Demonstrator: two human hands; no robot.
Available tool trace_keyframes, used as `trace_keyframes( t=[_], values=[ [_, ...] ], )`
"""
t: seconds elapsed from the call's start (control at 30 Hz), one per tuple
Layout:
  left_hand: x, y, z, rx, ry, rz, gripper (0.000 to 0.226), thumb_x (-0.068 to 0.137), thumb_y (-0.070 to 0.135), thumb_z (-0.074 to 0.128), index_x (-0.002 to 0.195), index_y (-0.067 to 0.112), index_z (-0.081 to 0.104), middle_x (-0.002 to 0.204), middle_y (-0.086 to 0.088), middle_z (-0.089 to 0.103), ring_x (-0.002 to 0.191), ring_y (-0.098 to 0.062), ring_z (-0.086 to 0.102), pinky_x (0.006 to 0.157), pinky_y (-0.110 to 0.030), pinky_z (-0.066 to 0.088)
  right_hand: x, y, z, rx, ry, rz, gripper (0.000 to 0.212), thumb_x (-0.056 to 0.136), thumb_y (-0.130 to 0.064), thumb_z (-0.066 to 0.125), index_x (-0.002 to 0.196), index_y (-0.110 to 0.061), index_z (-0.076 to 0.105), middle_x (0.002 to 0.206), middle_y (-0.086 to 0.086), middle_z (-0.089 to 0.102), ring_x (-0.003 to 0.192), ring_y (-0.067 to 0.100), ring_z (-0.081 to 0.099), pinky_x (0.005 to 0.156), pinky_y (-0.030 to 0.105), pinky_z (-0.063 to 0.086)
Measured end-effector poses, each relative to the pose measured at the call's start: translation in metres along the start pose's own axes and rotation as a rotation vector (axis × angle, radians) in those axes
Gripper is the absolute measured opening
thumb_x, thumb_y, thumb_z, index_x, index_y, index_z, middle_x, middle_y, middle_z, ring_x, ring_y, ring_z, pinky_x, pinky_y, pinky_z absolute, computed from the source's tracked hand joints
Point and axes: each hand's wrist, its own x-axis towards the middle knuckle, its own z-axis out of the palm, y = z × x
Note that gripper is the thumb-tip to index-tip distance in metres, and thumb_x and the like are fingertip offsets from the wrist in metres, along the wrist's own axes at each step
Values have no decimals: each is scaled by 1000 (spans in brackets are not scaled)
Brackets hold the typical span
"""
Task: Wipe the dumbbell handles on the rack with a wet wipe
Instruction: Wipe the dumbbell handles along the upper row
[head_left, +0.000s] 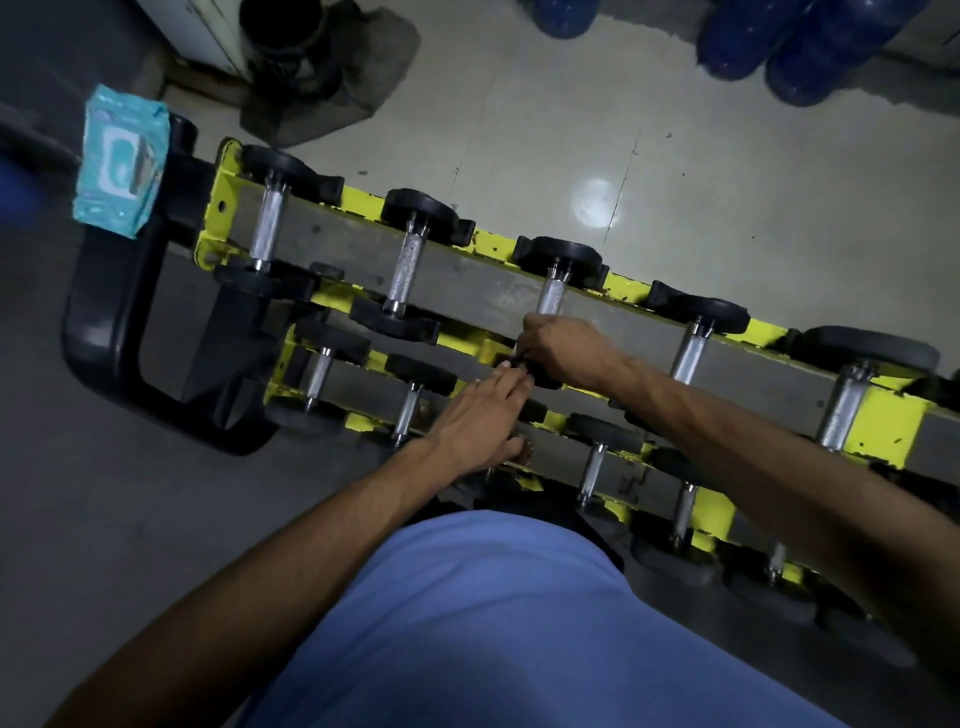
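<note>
The middle dumbbell handle (550, 297) on the rack's (214, 231) far tier is clasped at its near end by the right hand (558, 348), probably to rub it; any wipe is hidden. Just beside it the left hand (483, 415), fingers straight, seems to steady the weight. The wipes pack (120, 161) waits far left

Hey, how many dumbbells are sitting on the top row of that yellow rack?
5 on the top row: leftmost dumbbell, second dumbbell, middle dumbbell gripped by the right hand, fourth dumbbell, rightmost dumbbell. More may lie beyond the frame's right edge.
</note>
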Motion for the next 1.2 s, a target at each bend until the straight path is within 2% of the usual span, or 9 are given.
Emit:
trace_keyframes(
  t=[0.13,0.3,0.4,0.47,0.53,0.7,0.8,1.03,1.2],
  values=[
    [6,-1,-7,32,8,17,90,96,36,66,164,4,17,169,-15,19,158,-32,17,125,-44,27,-21,0,14,185,125,289,22,80,-13,74,97,-27,73,100,-2,71,88,22,68,69,35,57],
    [7,-4,-9,64,-1,25,89,97,39,63,164,5,15,168,-15,20,156,-31,20,124,-41,27,-22,-1,36,465,170,693,10,86,-17,72,86,-25,67,86,-2,72,80,21,67,67,33,54],
    [5,-7,-10,73,-7,28,91,98,42,64,164,5,15,168,-16,19,156,-31,21,123,-43,29,-10,-1,39,846,203,789,20,87,-5,71,76,-21,67,72,-1,67,65,14,63,55,20,47],
    [4,-8,-11,72,-18,24,91,97,42,65,164,5,15,167,-16,19,155,-32,23,122,-44,32,-12,-3,42,1039,229,796,26,88,1,69,71,-19,68,69,-1,66,61,10,60,57,21,47],
    [3,-9,-12,76,-23,29,91,97,40,65,165,6,14,168,-15,18,155,-31,23,122,-44,31,-19,-4,47,1070,259,791,27,89,-2,71,70,-22,68,70,-3,68,62,7,60,62,24,47],
    [4,-7,-15,85,-1,58,89,98,40,64,164,5,16,166,-15,20,155,-31,23,121,-42,32,-27,1,44,870,300,752,18,86,-15,79,73,-18,67,73,-1,70,68,15,64,62,28,51],
    [3,-7,-14,92,-5,52,89,98,40,64,164,5,16,167,-15,20,155,-31,21,122,-43,32,-24,0,31,633,261,546,13,88,-20,76,80,-14,69,79,2,71,73,19,65,63,30,48],
    [5,-1,-15,93,11,55,74,94,39,66,152,3,39,147,-13,37,138,-30,40,109,-44,47,33,-9,-1,-224,-19,69,17,93,-31,62,101,-19,71,103,2,63,97,25,62,59,34,39],
    [6,-2,-11,90,0,37,83,93,38,67,159,4,30,155,-14,33,145,-31,35,114,-47,43,44,-6,-19,-283,-260,-77,22,97,-30,56,111,-18,69,102,7,73,92,30,71,71,37,55]
  ],
)
